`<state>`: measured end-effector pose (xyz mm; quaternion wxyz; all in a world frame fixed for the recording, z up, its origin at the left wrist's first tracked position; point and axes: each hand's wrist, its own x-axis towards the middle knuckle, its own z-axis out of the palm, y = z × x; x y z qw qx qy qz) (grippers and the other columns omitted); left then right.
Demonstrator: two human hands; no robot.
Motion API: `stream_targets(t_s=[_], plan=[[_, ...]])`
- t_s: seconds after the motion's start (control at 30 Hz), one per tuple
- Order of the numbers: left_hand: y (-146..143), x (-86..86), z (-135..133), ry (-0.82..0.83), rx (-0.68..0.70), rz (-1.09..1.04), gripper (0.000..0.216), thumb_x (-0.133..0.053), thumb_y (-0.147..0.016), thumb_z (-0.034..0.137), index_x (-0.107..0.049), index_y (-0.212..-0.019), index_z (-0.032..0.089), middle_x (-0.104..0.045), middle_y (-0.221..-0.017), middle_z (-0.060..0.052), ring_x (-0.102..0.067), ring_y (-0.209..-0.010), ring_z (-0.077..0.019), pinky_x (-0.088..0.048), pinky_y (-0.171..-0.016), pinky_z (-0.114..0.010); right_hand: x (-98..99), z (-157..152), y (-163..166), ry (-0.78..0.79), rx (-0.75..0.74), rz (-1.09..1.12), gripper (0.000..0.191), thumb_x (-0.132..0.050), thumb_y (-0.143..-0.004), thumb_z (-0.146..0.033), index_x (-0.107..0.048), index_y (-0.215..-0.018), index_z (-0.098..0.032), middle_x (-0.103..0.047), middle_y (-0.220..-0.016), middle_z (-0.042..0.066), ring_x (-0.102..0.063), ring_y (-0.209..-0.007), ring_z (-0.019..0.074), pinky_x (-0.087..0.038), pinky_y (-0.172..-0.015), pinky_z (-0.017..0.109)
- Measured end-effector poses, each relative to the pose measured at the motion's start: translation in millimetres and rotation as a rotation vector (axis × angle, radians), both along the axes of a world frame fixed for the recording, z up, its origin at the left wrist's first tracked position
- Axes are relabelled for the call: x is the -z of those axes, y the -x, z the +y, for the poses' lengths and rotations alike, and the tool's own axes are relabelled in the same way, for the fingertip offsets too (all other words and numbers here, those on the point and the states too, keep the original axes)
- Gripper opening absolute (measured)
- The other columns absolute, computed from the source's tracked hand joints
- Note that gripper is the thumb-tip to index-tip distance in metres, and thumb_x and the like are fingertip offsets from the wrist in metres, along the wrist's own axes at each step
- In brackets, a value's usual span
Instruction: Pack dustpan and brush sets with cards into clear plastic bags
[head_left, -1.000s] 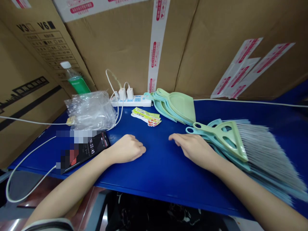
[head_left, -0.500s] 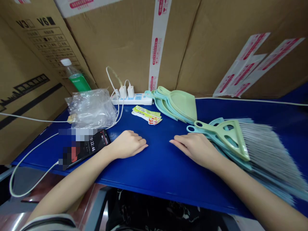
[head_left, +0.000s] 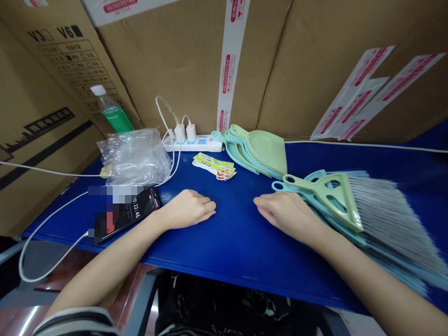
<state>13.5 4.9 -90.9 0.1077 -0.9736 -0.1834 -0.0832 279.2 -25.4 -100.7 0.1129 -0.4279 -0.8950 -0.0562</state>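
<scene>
My left hand (head_left: 191,207) rests closed on the blue table (head_left: 224,252), with nothing visible in it. Beside its wrist lies a phone (head_left: 140,207) with a lit timer screen. My right hand (head_left: 280,210) is also curled into a fist on the table, just left of the brushes. Those hand brushes (head_left: 324,196), with green and blue handles and grey bristles, lie stacked at the right. Behind the hands, several green and blue dustpans (head_left: 268,151) are nested together. A small pile of yellow-green and white labels (head_left: 213,164) lies between the dustpans and my left hand.
A white power strip (head_left: 201,143) with plugged-in chargers stands at the back. To its left are clear plastic bags (head_left: 136,158) and a bottle with a green label (head_left: 117,116). Large cardboard boxes (head_left: 175,60) wall off the rear. A white cable (head_left: 26,247) loops over the left edge.
The fingers of my right hand have curled in more and drawn slightly right. My left thumb has tucked closer to the fist. The objects on the table have stayed in place.
</scene>
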Motion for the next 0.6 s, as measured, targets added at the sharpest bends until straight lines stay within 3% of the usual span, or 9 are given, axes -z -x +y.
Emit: stream_targets(t_s=[0.1, 0.2, 0.33, 0.6], plan=[[1.3, -1.3, -0.1, 0.006, 0.036, 0.071, 0.033, -0.039, -0.096, 0.014, -0.051, -0.066, 0.019, -0.057, -0.058, 0.003, -0.051, -0.051, -0.0126, -0.034, -0.052, -0.028, -0.2, 0.2, -0.1, -0.002, 0.005, -0.002, 0.029, -0.036, -0.082, -0.008, -0.042, -0.058, -0.022, -0.049, -0.051, 0.0, -0.045, -0.046, 0.0145, -0.024, -0.05, 0.028], [2.2, -1.0, 0.6, -0.03, 0.033, 0.1, 0.028, -0.041, -0.091, 0.008, -0.051, -0.068, 0.019, -0.058, -0.059, 0.002, -0.05, -0.051, -0.0129, -0.033, -0.051, -0.03, -1.0, -0.2, 1.5, 0.011, 0.008, 0.026, 0.033, -0.035, -0.091, -0.012, -0.044, -0.06, -0.022, -0.052, -0.054, 0.0, -0.048, -0.047, 0.0143, -0.025, -0.05, 0.027], [1.2, 0.9, 1.3, -0.084, 0.006, 0.099, 0.025, -0.04, -0.093, 0.009, -0.052, -0.073, 0.019, -0.057, -0.058, 0.002, -0.05, -0.051, -0.0139, -0.035, -0.052, -0.03, -2.3, -0.3, 4.5, 0.007, -0.005, 0.053, 0.046, -0.027, -0.103, -0.029, -0.046, -0.062, -0.022, -0.056, -0.055, 0.0, -0.053, -0.048, 0.0154, -0.027, -0.051, 0.027], [-0.7, -1.9, 0.3, -0.073, -0.036, 0.118, 0.027, -0.035, -0.096, 0.01, -0.053, -0.077, 0.019, -0.059, -0.06, 0.001, -0.053, -0.053, -0.014, -0.037, -0.053, -0.029, 0.8, 1.2, 3.0, -0.037, 0.032, 0.029, 0.052, -0.019, -0.105, -0.035, -0.047, -0.064, -0.022, -0.059, -0.054, 0.002, -0.054, -0.046, 0.017, -0.024, -0.049, 0.028]])
